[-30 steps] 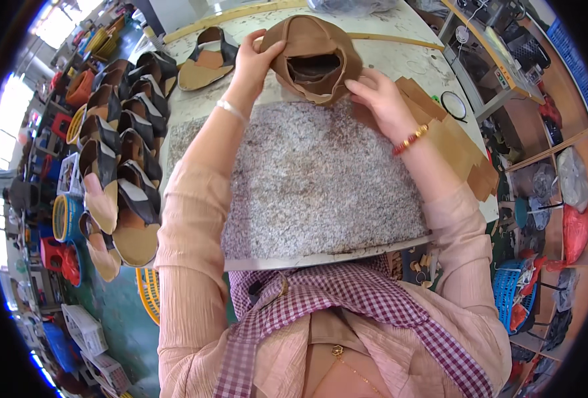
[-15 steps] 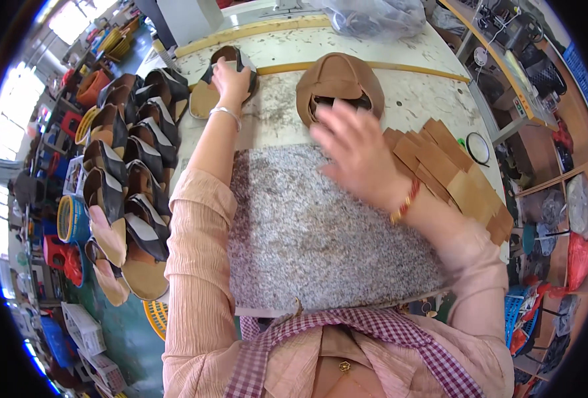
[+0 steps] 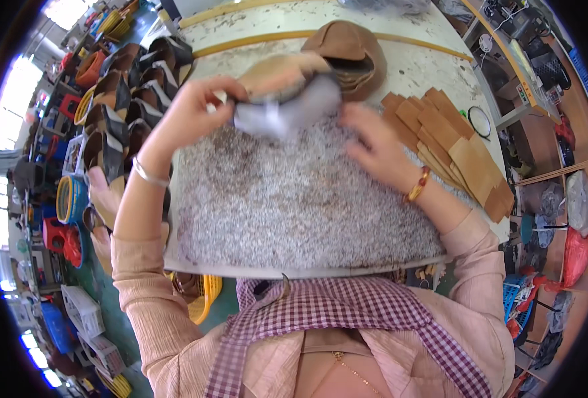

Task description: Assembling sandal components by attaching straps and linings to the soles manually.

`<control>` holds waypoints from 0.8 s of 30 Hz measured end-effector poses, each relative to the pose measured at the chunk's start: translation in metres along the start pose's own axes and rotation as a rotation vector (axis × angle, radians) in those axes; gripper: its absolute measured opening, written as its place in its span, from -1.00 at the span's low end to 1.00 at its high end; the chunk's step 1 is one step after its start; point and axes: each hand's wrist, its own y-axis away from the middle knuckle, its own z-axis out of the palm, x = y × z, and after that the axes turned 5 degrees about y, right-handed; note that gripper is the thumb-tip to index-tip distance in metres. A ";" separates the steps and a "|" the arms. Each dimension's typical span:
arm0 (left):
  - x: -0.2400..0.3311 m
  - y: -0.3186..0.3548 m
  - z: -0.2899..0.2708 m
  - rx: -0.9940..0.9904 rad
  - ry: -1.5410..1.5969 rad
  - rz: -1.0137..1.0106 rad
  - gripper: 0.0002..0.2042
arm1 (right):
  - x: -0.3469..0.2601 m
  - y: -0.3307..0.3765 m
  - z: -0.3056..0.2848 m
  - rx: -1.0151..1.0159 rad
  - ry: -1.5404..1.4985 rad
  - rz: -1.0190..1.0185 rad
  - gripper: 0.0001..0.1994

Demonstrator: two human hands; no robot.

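Note:
My left hand (image 3: 197, 116), a silver bangle at its wrist, pinches the left edge of a shoe upper (image 3: 284, 109). The upper is blurred by motion above the speckled slab (image 3: 294, 205); it shows a tan sole-shaped part, a dark rim and a whitish lining. At its right end, my right hand (image 3: 377, 149) has its fingers apart and holds nothing that I can see. A rounded brown leather cover (image 3: 353, 43) with a dark opening stands just behind; layered tan pieces show inside it.
Rows of black-and-tan shoe uppers (image 3: 111, 123) hang along the left side. Overlapping brown leather pieces (image 3: 440, 136) lie at the right, beside a black-rimmed ring (image 3: 479, 123). A yellow strip (image 3: 274, 43) crosses the white table behind. A yellow basket (image 3: 207, 298) is below the front edge.
My left hand has brought the shoe upper from the far left of the table to above the slab, turning it over. My right hand has drawn back from the brown cover's opening.

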 end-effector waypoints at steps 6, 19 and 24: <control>0.021 0.097 0.072 -0.184 -0.433 0.159 -0.71 | -0.062 0.000 -0.037 0.075 0.089 -0.182 -0.67; 0.055 0.150 0.100 -0.175 -0.404 0.182 -0.90 | -0.117 0.028 0.023 -0.302 0.253 -0.374 -0.81; 0.050 0.149 0.131 -0.073 -0.408 0.188 -0.87 | -0.115 0.031 0.015 -0.316 0.236 -0.342 -0.84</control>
